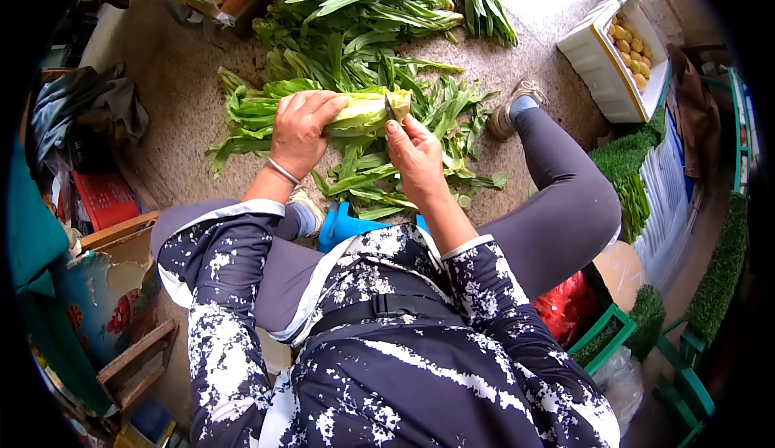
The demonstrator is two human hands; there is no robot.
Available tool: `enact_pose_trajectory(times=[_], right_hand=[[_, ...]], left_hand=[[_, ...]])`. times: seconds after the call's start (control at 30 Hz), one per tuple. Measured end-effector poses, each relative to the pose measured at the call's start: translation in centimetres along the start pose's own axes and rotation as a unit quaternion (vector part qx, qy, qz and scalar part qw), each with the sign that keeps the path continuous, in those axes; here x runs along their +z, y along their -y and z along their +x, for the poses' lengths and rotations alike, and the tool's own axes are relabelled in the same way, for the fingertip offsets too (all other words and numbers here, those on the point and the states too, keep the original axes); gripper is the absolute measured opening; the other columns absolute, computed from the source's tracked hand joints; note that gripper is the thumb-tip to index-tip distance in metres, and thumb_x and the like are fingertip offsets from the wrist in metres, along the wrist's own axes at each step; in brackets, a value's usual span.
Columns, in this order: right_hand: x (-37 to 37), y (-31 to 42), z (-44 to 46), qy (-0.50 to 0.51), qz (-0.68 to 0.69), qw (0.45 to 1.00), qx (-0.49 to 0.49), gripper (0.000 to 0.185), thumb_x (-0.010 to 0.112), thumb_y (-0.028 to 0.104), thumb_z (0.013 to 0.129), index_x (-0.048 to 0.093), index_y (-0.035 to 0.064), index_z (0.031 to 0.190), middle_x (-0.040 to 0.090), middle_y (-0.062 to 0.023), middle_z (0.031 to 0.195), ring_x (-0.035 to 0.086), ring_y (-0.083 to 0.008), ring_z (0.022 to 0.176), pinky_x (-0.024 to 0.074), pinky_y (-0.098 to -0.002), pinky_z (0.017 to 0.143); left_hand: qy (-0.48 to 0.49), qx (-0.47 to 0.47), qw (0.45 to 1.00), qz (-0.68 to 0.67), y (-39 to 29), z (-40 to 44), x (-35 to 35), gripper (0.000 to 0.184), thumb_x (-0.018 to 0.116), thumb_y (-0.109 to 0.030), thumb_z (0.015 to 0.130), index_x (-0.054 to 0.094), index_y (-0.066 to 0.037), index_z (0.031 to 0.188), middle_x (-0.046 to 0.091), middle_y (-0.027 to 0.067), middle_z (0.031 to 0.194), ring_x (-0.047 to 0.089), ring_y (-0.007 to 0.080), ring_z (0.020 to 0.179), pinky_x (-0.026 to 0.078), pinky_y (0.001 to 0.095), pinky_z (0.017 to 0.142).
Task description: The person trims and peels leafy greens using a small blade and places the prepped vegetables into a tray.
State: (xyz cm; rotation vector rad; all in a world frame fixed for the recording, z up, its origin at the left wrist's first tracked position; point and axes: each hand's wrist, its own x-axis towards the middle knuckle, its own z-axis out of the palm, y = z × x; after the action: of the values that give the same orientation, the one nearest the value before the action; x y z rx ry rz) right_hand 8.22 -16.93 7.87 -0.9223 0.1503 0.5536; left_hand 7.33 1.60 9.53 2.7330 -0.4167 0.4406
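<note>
My left hand (302, 129), with a bracelet at the wrist, is wrapped round a leafy green vegetable (359, 115) held sideways over the floor. Its leaves spread to the left and its pale cut end points right. My right hand (416, 156) is closed at that end, holding a small knife (389, 107) whose dark blade lies against the stem. The handle is hidden in my fingers. Loose leaves (375, 186) lie on the floor beneath both hands.
More leafy vegetables (363, 0) are heaped beyond my hands. A white box (593, 64) of round yellowish produce stands at the upper right. A blue object (345, 226) is between my legs. At left are a red basket (107, 199) and a cardboard box (121, 286).
</note>
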Motion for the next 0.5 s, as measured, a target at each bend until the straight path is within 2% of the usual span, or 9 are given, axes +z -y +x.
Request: enact_pose_trajectory(times=[0.13,0.17,0.27,0.3,0.33,0.37,0.43,0.47,0.5], right_hand=[[-1.9,-0.8,0.5,0.04,-0.005,0.999,0.011,0.038,0.057,0.011,0.082,0.046,0.0023,0.118,0.052,0.0071,0.081,0.035,0.0022,0.056,0.0261,-0.0136,0.046],[-2.0,-0.4,0.4,0.038,-0.028,0.999,0.016,0.039,0.058,0.01,0.081,0.046,0.0009,0.118,0.055,0.0044,0.085,0.043,0.0008,0.062,0.0328,-0.0131,0.052],[-1.7,-0.3,0.1,0.027,-0.065,0.997,-0.035,0.039,0.058,0.01,0.081,0.046,-0.0009,0.117,0.058,0.0003,0.091,0.049,-0.0021,0.074,0.039,-0.0144,0.063],[-2.0,-0.6,0.1,0.03,-0.087,0.994,-0.051,0.038,0.057,0.009,0.082,0.047,-0.0023,0.117,0.058,-0.0038,0.099,0.051,-0.0055,0.086,0.0397,-0.0168,0.076],[-2.3,-0.8,0.1,0.029,-0.087,0.995,-0.051,0.038,0.057,0.009,0.082,0.047,-0.0023,0.117,0.058,-0.0038,0.099,0.051,-0.0055,0.086,0.0397,-0.0168,0.076],[-2.6,-0.9,0.0,0.013,-0.061,0.998,-0.015,0.037,0.057,0.01,0.082,0.048,-0.0015,0.117,0.058,-0.0014,0.094,0.05,-0.0043,0.079,0.0395,-0.0159,0.068],[-3.6,-0.8,-0.3,0.025,-0.036,0.998,0.041,0.033,0.055,0.013,0.084,0.05,0.0033,0.116,0.05,0.0076,0.069,0.039,-0.0016,0.052,0.03,-0.0163,0.045],[-3.8,-1.0,-0.3,0.025,-0.036,0.998,0.041,0.033,0.055,0.013,0.084,0.05,0.0033,0.116,0.05,0.0076,0.069,0.039,-0.0016,0.052,0.03,-0.0163,0.045],[-4.0,-1.2,-0.4,0.031,0.029,0.996,0.073,0.025,0.054,0.015,0.085,0.052,0.0059,0.108,0.041,0.0089,0.063,0.032,-0.002,0.048,0.0238,-0.0173,0.042]], left_hand=[[0.024,-0.025,0.998,-0.049,0.5,-0.7,1.4,0.045,0.06,0.003,0.057,0.057,-0.015,0.098,0.058,0.001,0.093,0.054,0.0226,0.087,0.039,0.0351,0.076],[0.038,-0.034,0.995,-0.084,0.5,-0.8,1.5,0.044,0.06,0.003,0.057,0.057,-0.015,0.097,0.058,0.0014,0.092,0.054,0.023,0.086,0.04,0.0348,0.075],[0.06,-0.044,0.988,-0.137,0.6,-1.0,1.6,0.041,0.06,0.003,0.058,0.056,-0.013,0.096,0.058,0.0021,0.09,0.055,0.0238,0.084,0.041,0.0343,0.074],[0.064,-0.047,0.984,-0.16,0.6,-1.0,1.5,0.04,0.059,0.004,0.059,0.056,-0.013,0.096,0.058,0.0019,0.09,0.055,0.0237,0.084,0.041,0.0342,0.074],[0.067,-0.05,0.979,-0.183,0.6,-0.9,1.4,0.04,0.059,0.004,0.059,0.056,-0.013,0.096,0.059,0.0018,0.09,0.055,0.0237,0.084,0.041,0.0341,0.074],[0.067,-0.05,0.979,-0.184,0.7,-1.0,1.4,0.04,0.059,0.004,0.059,0.056,-0.013,0.096,0.059,0.0018,0.09,0.055,0.0237,0.084,0.041,0.0341,0.074],[0.075,-0.031,0.988,-0.133,0.9,-1.0,1.2,0.042,0.065,0.001,0.058,0.057,-0.012,0.097,0.06,0.0041,0.094,0.055,0.0246,0.09,0.042,0.0338,0.077],[0.075,-0.032,0.988,-0.133,0.9,-1.0,1.2,0.042,0.065,0.001,0.058,0.057,-0.012,0.097,0.06,0.0041,0.094,0.055,0.0246,0.09,0.042,0.0338,0.077],[0.076,-0.022,0.991,-0.108,0.9,-1.1,1.2,0.043,0.064,0.001,0.058,0.057,-0.013,0.098,0.059,0.0034,0.095,0.054,0.0241,0.093,0.041,0.0339,0.079]])
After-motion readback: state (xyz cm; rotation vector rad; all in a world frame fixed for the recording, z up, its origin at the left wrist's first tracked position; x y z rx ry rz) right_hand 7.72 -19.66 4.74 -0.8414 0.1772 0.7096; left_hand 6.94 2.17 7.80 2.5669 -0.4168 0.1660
